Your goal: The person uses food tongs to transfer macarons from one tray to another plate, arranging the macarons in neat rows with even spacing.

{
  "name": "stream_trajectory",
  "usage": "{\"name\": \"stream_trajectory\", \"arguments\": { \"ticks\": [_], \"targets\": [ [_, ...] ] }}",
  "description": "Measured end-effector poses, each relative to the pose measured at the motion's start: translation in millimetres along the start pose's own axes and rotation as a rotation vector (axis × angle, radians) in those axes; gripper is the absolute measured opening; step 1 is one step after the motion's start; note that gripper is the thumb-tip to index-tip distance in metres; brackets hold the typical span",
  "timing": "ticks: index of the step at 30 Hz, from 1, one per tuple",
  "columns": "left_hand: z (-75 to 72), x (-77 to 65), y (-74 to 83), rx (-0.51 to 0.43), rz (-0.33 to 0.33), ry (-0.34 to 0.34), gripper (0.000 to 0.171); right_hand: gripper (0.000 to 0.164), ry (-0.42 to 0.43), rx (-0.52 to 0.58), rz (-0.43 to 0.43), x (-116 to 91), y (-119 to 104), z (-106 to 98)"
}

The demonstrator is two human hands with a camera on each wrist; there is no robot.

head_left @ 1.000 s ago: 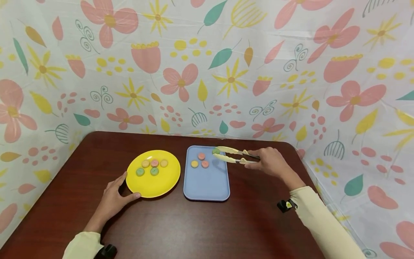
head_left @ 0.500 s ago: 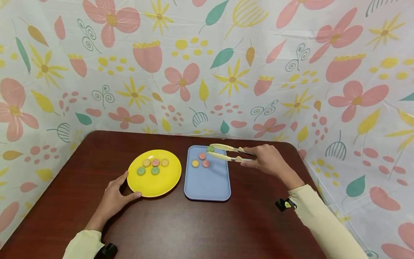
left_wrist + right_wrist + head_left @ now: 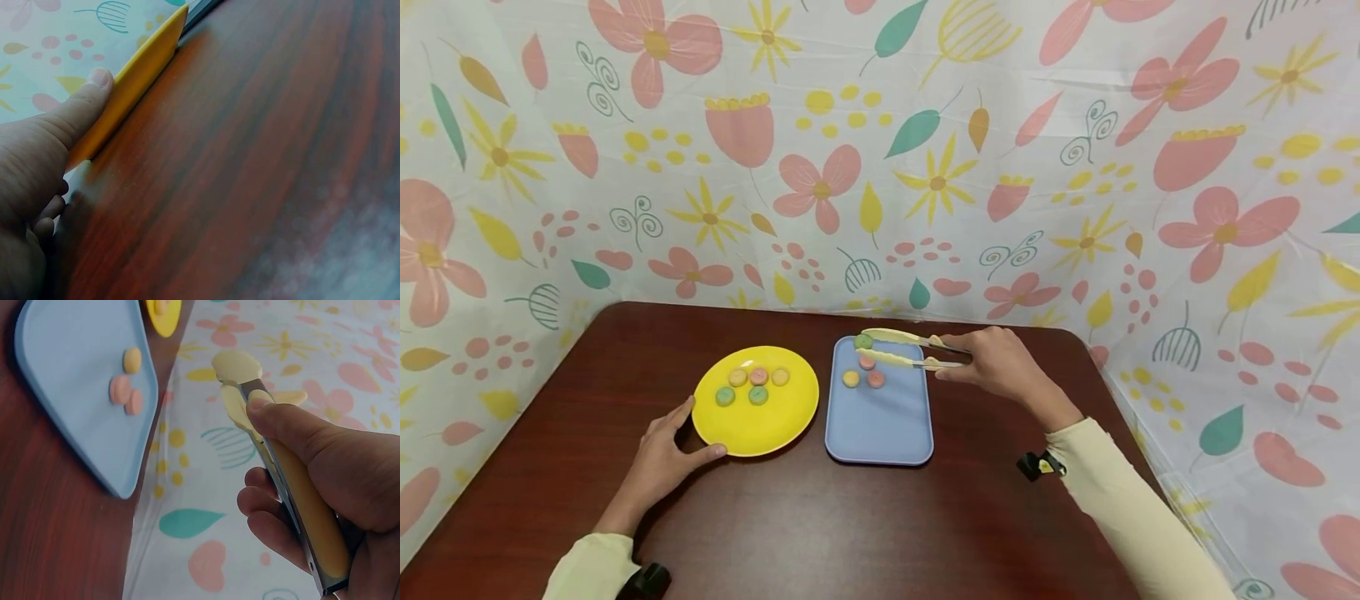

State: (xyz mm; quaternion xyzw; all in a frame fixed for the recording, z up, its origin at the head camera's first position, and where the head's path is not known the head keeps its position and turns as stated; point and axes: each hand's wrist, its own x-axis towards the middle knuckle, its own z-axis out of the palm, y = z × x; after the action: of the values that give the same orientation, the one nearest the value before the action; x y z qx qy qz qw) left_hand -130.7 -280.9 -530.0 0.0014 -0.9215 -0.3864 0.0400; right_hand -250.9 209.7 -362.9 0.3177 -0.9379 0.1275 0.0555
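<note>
My left hand [image 3: 662,460] holds the yellow plate [image 3: 775,425] by its near left rim, thumb at the front and fingers round the side. The thumb lies along the rim in the left wrist view. On the plate sit several small macarons, green, pink and cream. My right hand [image 3: 996,364] grips a pair of tongs [image 3: 306,506] with cream tips. Between the tips is a green macaron [image 3: 863,342], over the far left part of the blue tray [image 3: 880,433]; the tongs hide it in the right wrist view. A yellow macaron [image 3: 851,379] and two pink macarons [image 3: 120,390] lie on the tray.
Plate and tray stand side by side on a dark brown wooden table [image 3: 775,525], a narrow gap between them. A flower-patterned cloth [image 3: 820,100] hangs behind the table and along its sides.
My right hand has moved left with the tongs, carrying the green macaron from the tray's far right corner to its far left part. My left hand stays at the plate's rim.
</note>
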Motion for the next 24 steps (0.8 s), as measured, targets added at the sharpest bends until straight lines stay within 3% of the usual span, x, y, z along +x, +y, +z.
{"name": "stream_trajectory", "arguments": {
  "ticks": [24],
  "targets": [
    [1.2, -1.7, -2.6, -0.010, 0.018, 0.024, 0.115, 0.058, -0.065, 0.034, -0.109, 39.9, -42.7, 48.4]
  ]
}}
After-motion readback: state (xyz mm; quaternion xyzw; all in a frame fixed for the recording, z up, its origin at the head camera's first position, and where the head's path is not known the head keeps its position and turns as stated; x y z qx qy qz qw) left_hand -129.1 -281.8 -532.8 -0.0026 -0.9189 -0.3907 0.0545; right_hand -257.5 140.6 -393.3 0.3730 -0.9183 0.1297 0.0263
